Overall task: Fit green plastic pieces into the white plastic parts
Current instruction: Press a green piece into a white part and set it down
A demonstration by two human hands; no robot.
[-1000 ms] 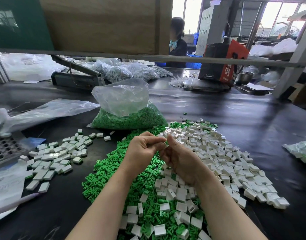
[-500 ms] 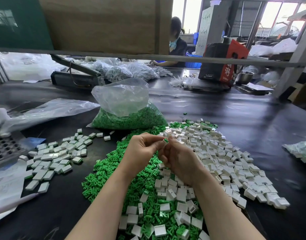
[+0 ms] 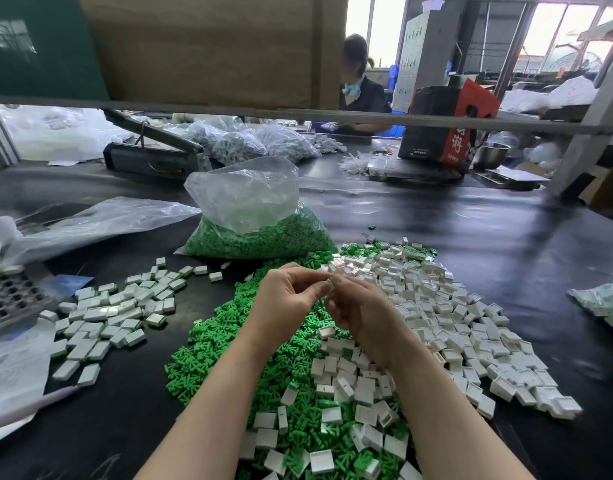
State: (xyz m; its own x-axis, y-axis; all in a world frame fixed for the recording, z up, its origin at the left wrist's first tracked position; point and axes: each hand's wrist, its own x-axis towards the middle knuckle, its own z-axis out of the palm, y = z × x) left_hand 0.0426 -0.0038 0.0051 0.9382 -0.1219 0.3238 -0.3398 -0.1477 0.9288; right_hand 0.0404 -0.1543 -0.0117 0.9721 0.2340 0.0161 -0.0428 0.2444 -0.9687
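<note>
Two bare hands meet above a black worktable: the left hand and right hand together pinch one small green plastic piece at their fingertips. Left lies one spread of assembled white rectangular parts, centre one heap of loose green plastic pieces below one clear bag of green pieces, right one heap of open white plastic shells. Far off, a seated person works in the workshop.

Two hands, one bag of green pieces, one far-off person, uncounted loose parts.

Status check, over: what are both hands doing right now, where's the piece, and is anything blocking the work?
Left hand and right hand meet fingertip to fingertip above the piles. Small green piece pinched between them; white part not visible. Nothing in the way.
</note>
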